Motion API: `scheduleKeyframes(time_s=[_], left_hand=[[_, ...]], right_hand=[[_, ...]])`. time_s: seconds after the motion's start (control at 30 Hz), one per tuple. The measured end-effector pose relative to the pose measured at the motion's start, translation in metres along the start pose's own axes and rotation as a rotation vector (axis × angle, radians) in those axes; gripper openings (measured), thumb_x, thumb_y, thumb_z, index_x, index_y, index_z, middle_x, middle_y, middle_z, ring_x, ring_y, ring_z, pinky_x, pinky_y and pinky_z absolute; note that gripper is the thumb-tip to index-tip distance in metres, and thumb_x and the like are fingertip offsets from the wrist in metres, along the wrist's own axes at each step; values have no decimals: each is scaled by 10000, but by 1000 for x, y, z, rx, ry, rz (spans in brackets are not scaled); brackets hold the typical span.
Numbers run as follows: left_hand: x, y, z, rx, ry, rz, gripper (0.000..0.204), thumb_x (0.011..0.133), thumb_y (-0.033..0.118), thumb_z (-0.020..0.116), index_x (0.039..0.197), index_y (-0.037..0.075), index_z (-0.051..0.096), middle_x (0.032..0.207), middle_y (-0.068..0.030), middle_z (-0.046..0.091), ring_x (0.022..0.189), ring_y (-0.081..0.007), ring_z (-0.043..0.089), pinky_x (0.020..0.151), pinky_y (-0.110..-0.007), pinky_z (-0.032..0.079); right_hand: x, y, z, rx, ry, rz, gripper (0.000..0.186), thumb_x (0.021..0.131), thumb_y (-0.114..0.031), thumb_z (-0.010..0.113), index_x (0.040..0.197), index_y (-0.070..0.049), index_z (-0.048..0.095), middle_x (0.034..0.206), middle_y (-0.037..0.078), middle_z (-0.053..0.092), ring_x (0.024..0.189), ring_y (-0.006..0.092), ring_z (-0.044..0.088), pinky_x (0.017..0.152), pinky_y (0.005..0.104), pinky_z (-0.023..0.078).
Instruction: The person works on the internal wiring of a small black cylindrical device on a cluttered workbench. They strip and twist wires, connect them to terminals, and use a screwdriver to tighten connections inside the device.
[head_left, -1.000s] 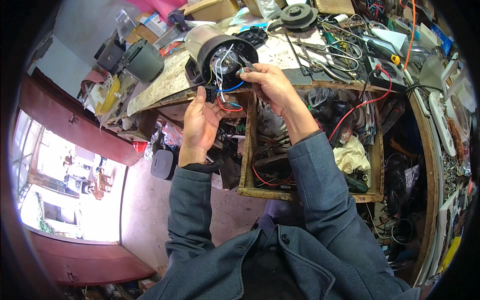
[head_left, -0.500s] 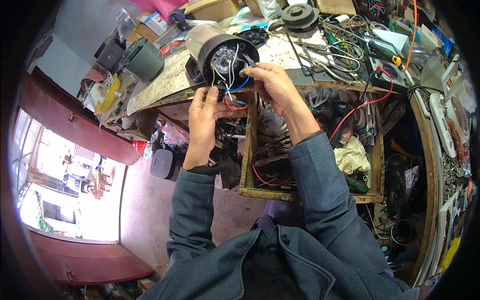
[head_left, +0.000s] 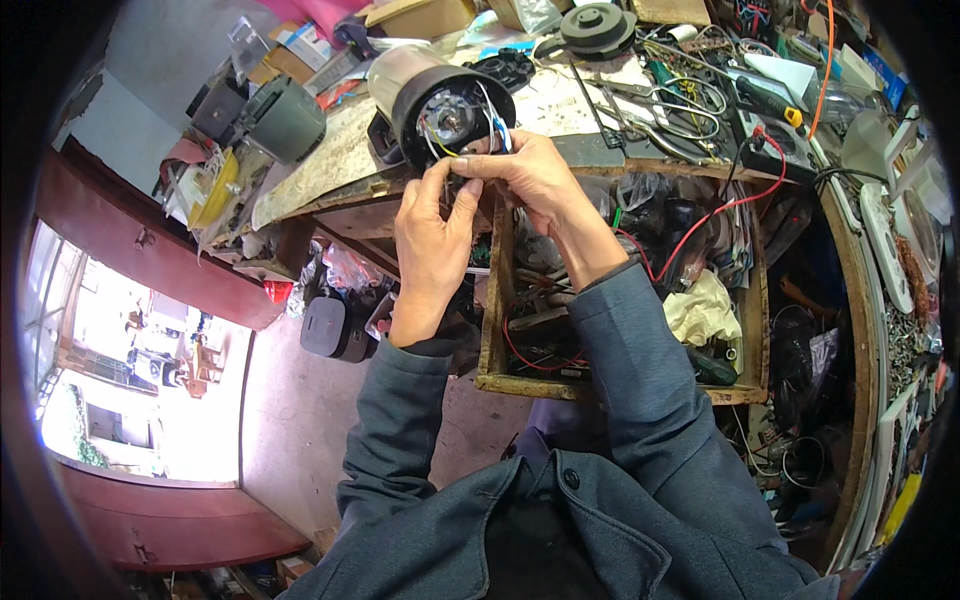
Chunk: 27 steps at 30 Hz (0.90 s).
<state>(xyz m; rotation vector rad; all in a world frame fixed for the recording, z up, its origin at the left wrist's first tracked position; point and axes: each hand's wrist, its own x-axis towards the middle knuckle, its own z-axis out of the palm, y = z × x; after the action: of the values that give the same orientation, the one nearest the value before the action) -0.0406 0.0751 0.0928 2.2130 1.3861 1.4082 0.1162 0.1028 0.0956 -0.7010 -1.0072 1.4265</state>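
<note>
A cylindrical appliance (head_left: pixel 385 75) with a pale body lies on its side at the bench edge. Its black-rimmed open end faces me, showing a round motor (head_left: pixel 450 118) inside. White and blue wires (head_left: pixel 500 130) run from the opening down to my right hand (head_left: pixel 540 185); a yellow wire also shows near the fingers. Just below the rim, the thumb and fingers of my left hand (head_left: pixel 432 240) are pinched together. My right fingertips meet them there, closed as well. What lies between the fingertips of both hands is hidden.
Below the bench, an open wooden drawer (head_left: pixel 492 345) holds bags, cables and a yellowish cloth (head_left: pixel 703 308). A red cable (head_left: pixel 700 222) hangs from a dark box on the right. A grey-green container (head_left: pixel 285 118) stands left, a round dark part (head_left: pixel 597 28) behind.
My left hand has moved right and up to meet the right fingers, which have come down and left. The blue and white wires have shifted to the right side of the opening.
</note>
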Motion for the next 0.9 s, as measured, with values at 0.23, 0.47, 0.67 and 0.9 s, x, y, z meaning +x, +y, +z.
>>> scheduleKeyframes(time_s=[0.23,0.47,0.67,0.9], left_hand=[[-6,-9,-1,-508,109,-283,292,1028,151,621,1258,-15,554,828,-43,630,594,-63,526,531,-217,439],[5,-28,-10,-838,63,-482,199,1033,176,602,1164,26,585,798,-63,650,503,-90,505,471,-241,457],[6,-24,-19,-1028,18,-590,193,1050,233,589,1039,44,623,767,-81,673,460,-94,486,428,-234,421],[7,-21,-26,-1064,-90,-631,236,1068,285,562,1091,61,636,794,-63,675,443,-76,450,422,-244,409]], right_hand=[[1,-7,-2,-58,99,3,202,762,-63,827,917,-20,705,860,81,735,761,142,681,707,288,545],[-2,-12,-4,-27,90,53,216,779,-103,811,939,0,710,827,63,712,696,131,661,622,274,536],[-1,-8,-2,-39,93,23,161,793,-221,819,827,-104,714,625,-60,501,465,33,370,414,217,247],[0,-7,-1,-84,94,20,201,791,-245,824,789,-114,672,636,-62,494,476,36,385,417,218,260]])
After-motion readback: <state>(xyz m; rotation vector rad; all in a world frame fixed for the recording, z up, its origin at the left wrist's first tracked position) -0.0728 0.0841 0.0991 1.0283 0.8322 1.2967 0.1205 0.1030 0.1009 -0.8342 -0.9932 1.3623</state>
